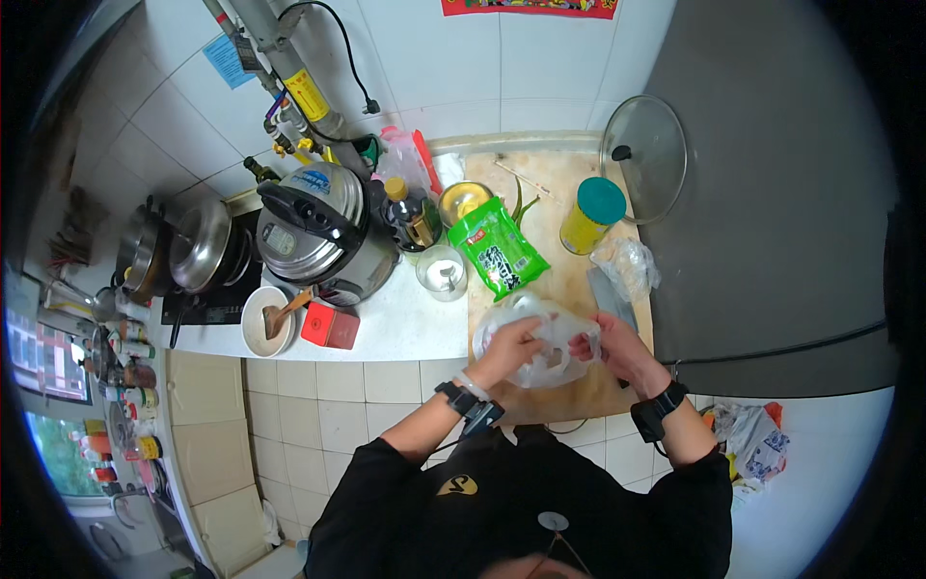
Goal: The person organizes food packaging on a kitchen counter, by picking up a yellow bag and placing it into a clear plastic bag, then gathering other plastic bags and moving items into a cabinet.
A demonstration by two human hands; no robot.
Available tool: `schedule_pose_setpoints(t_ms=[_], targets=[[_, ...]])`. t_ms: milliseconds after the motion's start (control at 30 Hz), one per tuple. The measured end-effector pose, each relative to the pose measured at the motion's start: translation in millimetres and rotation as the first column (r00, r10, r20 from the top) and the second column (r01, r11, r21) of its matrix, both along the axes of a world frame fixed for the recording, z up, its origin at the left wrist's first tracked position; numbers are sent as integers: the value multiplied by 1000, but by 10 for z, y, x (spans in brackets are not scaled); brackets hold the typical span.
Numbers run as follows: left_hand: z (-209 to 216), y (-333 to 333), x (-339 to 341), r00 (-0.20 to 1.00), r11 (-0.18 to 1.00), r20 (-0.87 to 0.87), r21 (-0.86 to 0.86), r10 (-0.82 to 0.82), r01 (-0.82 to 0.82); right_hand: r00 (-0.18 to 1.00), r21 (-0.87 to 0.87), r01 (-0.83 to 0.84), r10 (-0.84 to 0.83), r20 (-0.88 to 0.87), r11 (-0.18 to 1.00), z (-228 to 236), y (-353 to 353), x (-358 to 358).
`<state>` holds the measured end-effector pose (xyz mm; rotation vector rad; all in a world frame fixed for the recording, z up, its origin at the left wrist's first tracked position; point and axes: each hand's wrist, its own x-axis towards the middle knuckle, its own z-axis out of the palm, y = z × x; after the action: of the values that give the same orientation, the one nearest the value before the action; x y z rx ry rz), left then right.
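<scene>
A thin white translucent plastic bag (pixel 555 365) bulges over the near part of a wooden board. My left hand (pixel 511 349) holds it from the left, fingers curled into the crumpled film. On the other side my right hand (pixel 622 352) pinches the bag's right edge between thumb and fingers. What the bag contains is blurred by the film. Just beyond it lies a green printed packet (pixel 499 249). A knife blade (pixel 610 297) shows beside the bag, partly covered by a knotted clear bag (pixel 627 266).
The board (pixel 584 391) also bears a yellow jar with a teal lid (pixel 593 214). A glass lid (pixel 644 159) leans at the back right. To the left stand a glass (pixel 442 272), a dark sauce bottle (pixel 413 217), a pressure cooker (pixel 323 227), a red box (pixel 330 326) and a bowl (pixel 253 323).
</scene>
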<state>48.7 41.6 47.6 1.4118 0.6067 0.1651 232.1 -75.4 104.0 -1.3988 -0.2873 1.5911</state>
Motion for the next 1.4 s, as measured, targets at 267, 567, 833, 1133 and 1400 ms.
schedule_pose_setpoints(t_ms=[267,567,833,1133,1400], targets=[[220,-111,-99,944,951,329,286,19,-119,875,353,-232,36,484,906,119,267,-596],[309,3,-273,982,999,180,-17,47,-45,243,213,-516,-97,965,830,344,423,-507],[-223,112,-788,915,884,251,-428,315,-187,657,177,-263,42,753,948,-380,681,26],[-276,34,-938,820,615,141,-734,554,-290,926,39,-142,119,357,989,-1166,553,332],[104,122,-395,886,825,378,-565,267,-8,919,312,-80,191,-344,947,-47,613,-237]])
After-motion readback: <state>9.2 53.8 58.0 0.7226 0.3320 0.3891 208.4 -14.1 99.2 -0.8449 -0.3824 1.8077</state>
